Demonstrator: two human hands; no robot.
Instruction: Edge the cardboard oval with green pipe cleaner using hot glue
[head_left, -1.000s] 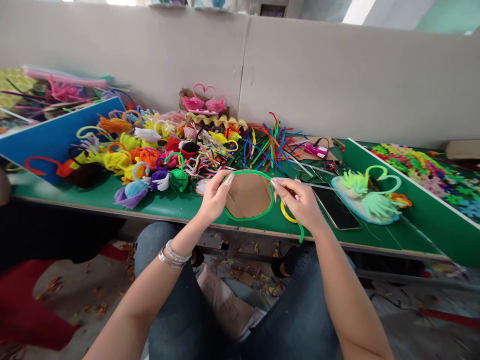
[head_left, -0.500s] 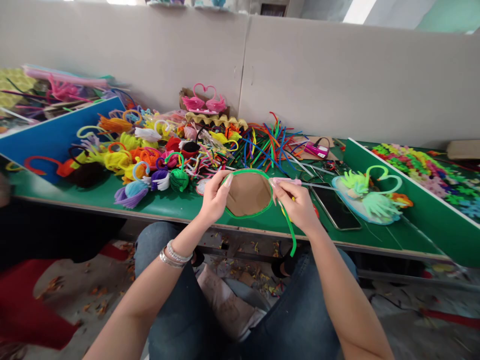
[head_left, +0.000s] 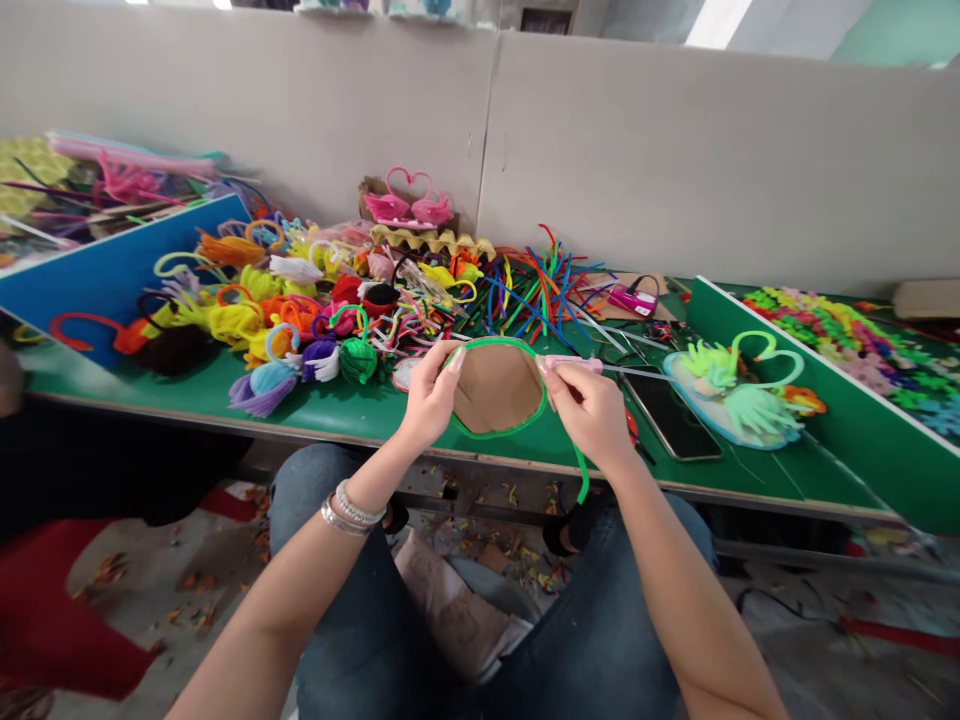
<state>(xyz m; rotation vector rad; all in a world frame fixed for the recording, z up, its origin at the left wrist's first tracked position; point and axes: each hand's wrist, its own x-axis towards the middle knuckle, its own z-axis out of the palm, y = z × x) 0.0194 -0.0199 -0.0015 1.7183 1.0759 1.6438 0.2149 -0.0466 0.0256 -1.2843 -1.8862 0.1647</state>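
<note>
An oval of brown cardboard [head_left: 499,388], edged with a fuzzy green pipe cleaner [head_left: 545,400], is held just above the table's front edge. My left hand [head_left: 433,392] grips its left side, thumb on the face. At the right rim, the fingers of my right hand [head_left: 589,400] pinch the pipe cleaner against the edge; its loose end hangs below that hand. Just behind my right fingers is a pink-handled tool [head_left: 574,362] with a thin grey shaft; whether my hand touches it, I cannot tell.
Yarn-like swans [head_left: 259,330] crowd the left, with loose pipe cleaners [head_left: 536,290] behind. A phone [head_left: 671,415] and a finished green swan pair [head_left: 750,390] lie right. Blue [head_left: 135,275] and green [head_left: 817,420] dividers flank the green table [head_left: 352,415]. A wall [head_left: 675,170] stands behind.
My right hand has shifted slightly, its fingers closing in at the rim. The hanging pipe cleaner end has moved up and a little left. My left hand and the cardboard stay nearly still.
</note>
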